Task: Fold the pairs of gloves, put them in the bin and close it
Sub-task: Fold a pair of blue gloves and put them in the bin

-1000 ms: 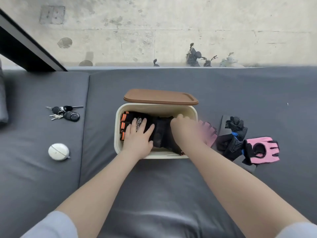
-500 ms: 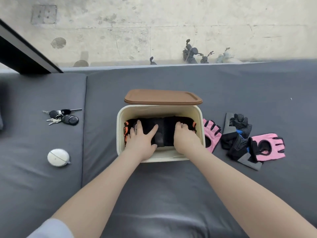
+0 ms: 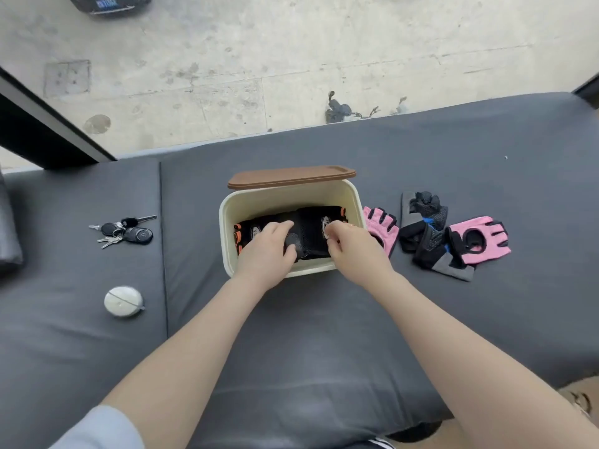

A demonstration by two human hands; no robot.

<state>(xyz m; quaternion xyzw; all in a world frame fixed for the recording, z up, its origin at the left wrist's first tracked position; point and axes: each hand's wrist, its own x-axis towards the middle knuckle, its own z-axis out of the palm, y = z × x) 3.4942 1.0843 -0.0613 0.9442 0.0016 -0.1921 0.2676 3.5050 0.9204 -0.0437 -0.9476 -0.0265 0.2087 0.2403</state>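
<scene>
A cream bin [image 3: 224, 222] stands on the grey cushion with its brown lid [image 3: 291, 178] resting on the far rim. Black gloves with orange trim [image 3: 311, 223] lie folded inside it. My left hand [image 3: 264, 252] is in the bin's left half, fingers and thumb curled round the black glove. My right hand [image 3: 355, 246] reaches into the right half and pinches the glove's edge. Just right of the bin lies a pink glove [image 3: 384, 230]. Further right are black, grey and blue gloves [image 3: 428, 244] and a second pink glove [image 3: 483, 243].
A bunch of keys with fobs [image 3: 124, 231] and a white round case [image 3: 123, 301] lie on the left cushion. A seam [image 3: 162, 247] splits the grey cushions. Beyond the far edge is a window over a concrete yard.
Both hands lay flat on the black gloves in the bin; now their fingers have curled onto the fabric. The gloves sit more spread across the bin.
</scene>
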